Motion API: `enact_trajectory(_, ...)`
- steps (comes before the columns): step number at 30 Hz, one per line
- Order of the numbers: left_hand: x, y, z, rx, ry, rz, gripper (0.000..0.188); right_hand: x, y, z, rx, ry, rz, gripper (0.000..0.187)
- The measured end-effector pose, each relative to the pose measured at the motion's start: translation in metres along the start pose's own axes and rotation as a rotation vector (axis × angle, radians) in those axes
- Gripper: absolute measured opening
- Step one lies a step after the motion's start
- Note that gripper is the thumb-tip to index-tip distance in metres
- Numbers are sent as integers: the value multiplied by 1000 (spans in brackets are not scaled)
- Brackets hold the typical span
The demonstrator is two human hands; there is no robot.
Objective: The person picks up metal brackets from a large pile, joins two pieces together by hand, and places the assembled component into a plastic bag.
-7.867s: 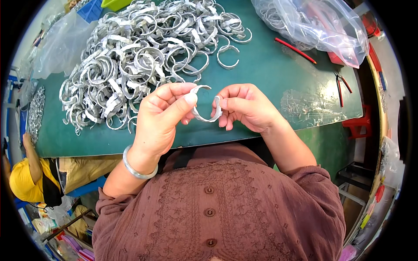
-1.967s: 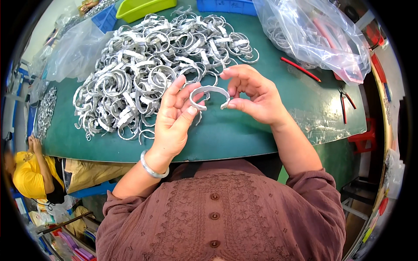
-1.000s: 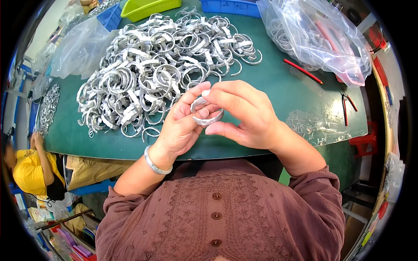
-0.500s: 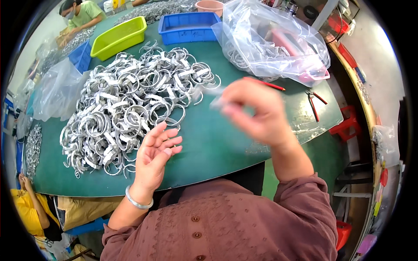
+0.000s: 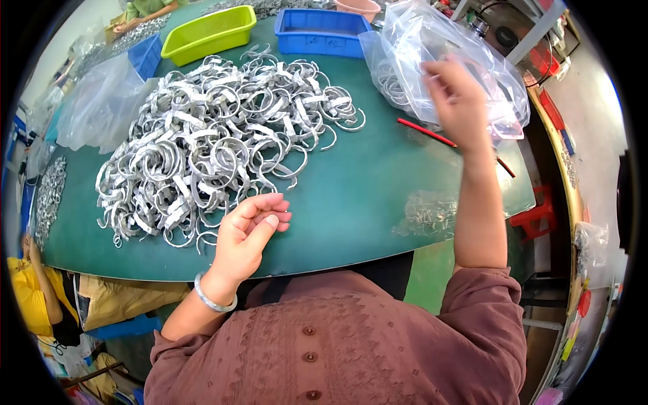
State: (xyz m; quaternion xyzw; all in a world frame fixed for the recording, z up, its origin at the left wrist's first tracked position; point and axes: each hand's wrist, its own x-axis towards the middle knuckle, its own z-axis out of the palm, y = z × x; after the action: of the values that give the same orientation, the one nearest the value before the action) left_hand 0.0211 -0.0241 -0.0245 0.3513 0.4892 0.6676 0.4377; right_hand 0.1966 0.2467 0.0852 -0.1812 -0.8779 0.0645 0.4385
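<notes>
A heap of silvery-grey open metal rings point(image 5: 223, 142), many with pale flat pieces on them, lies on the green table. At its near edge, my left hand point(image 5: 246, 233) is palm up with fingers loosely curled, thumb apart, and no object visible in it; a pale bangle point(image 5: 212, 300) circles that wrist. My right hand point(image 5: 459, 101) is raised over the clear plastic bag point(image 5: 405, 40) at the far right. Motion smears its fingers, so whether they hold anything is unclear. Similar rings point(image 5: 393, 89) show inside the bag.
Behind the heap stand a lime-green basin point(image 5: 209, 37) and a blue basin point(image 5: 320, 37). Another clear bag point(image 5: 98, 101) lies left. A slim red tool point(image 5: 425, 131) rests near my right forearm, which partly covers red-handled pliers point(image 5: 505, 167). Other people sit at the left.
My right hand has moved away from the heap, up and right to the bag; the small blurred silvery piece at its fingers no longer shows. My left fingers have curled more.
</notes>
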Motion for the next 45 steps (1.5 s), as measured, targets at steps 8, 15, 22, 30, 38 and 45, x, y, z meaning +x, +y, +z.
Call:
enact_trajectory(8, -5, 4, -3, 3, -27, -1, 24, -37, 7, 99, -364, -669, 127, 14)
enact_trajectory(15, -7, 1, -4, 6, -8, -16, 23, -42, 10, 101, -240, -688, 133, 7)
enact_trajectory(22, -5, -2, -1, -9, -28, -41, 23, -51, 11, 101, -105, -698, 101, 11)
enact_trajectory(30, -6, -2, -3, -3, -28, -56, 22, -50, 13, 98, -133, -728, 130, 8)
enact_trajectory(38, -3, -2, -1, -7, -61, -103, 24, -21, -6, 30, 653, -866, 138, 6)
enact_trajectory(45, 6, 8, 7, -195, 12, -250, 29, -46, -78, 44, 467, -700, -349, 12)
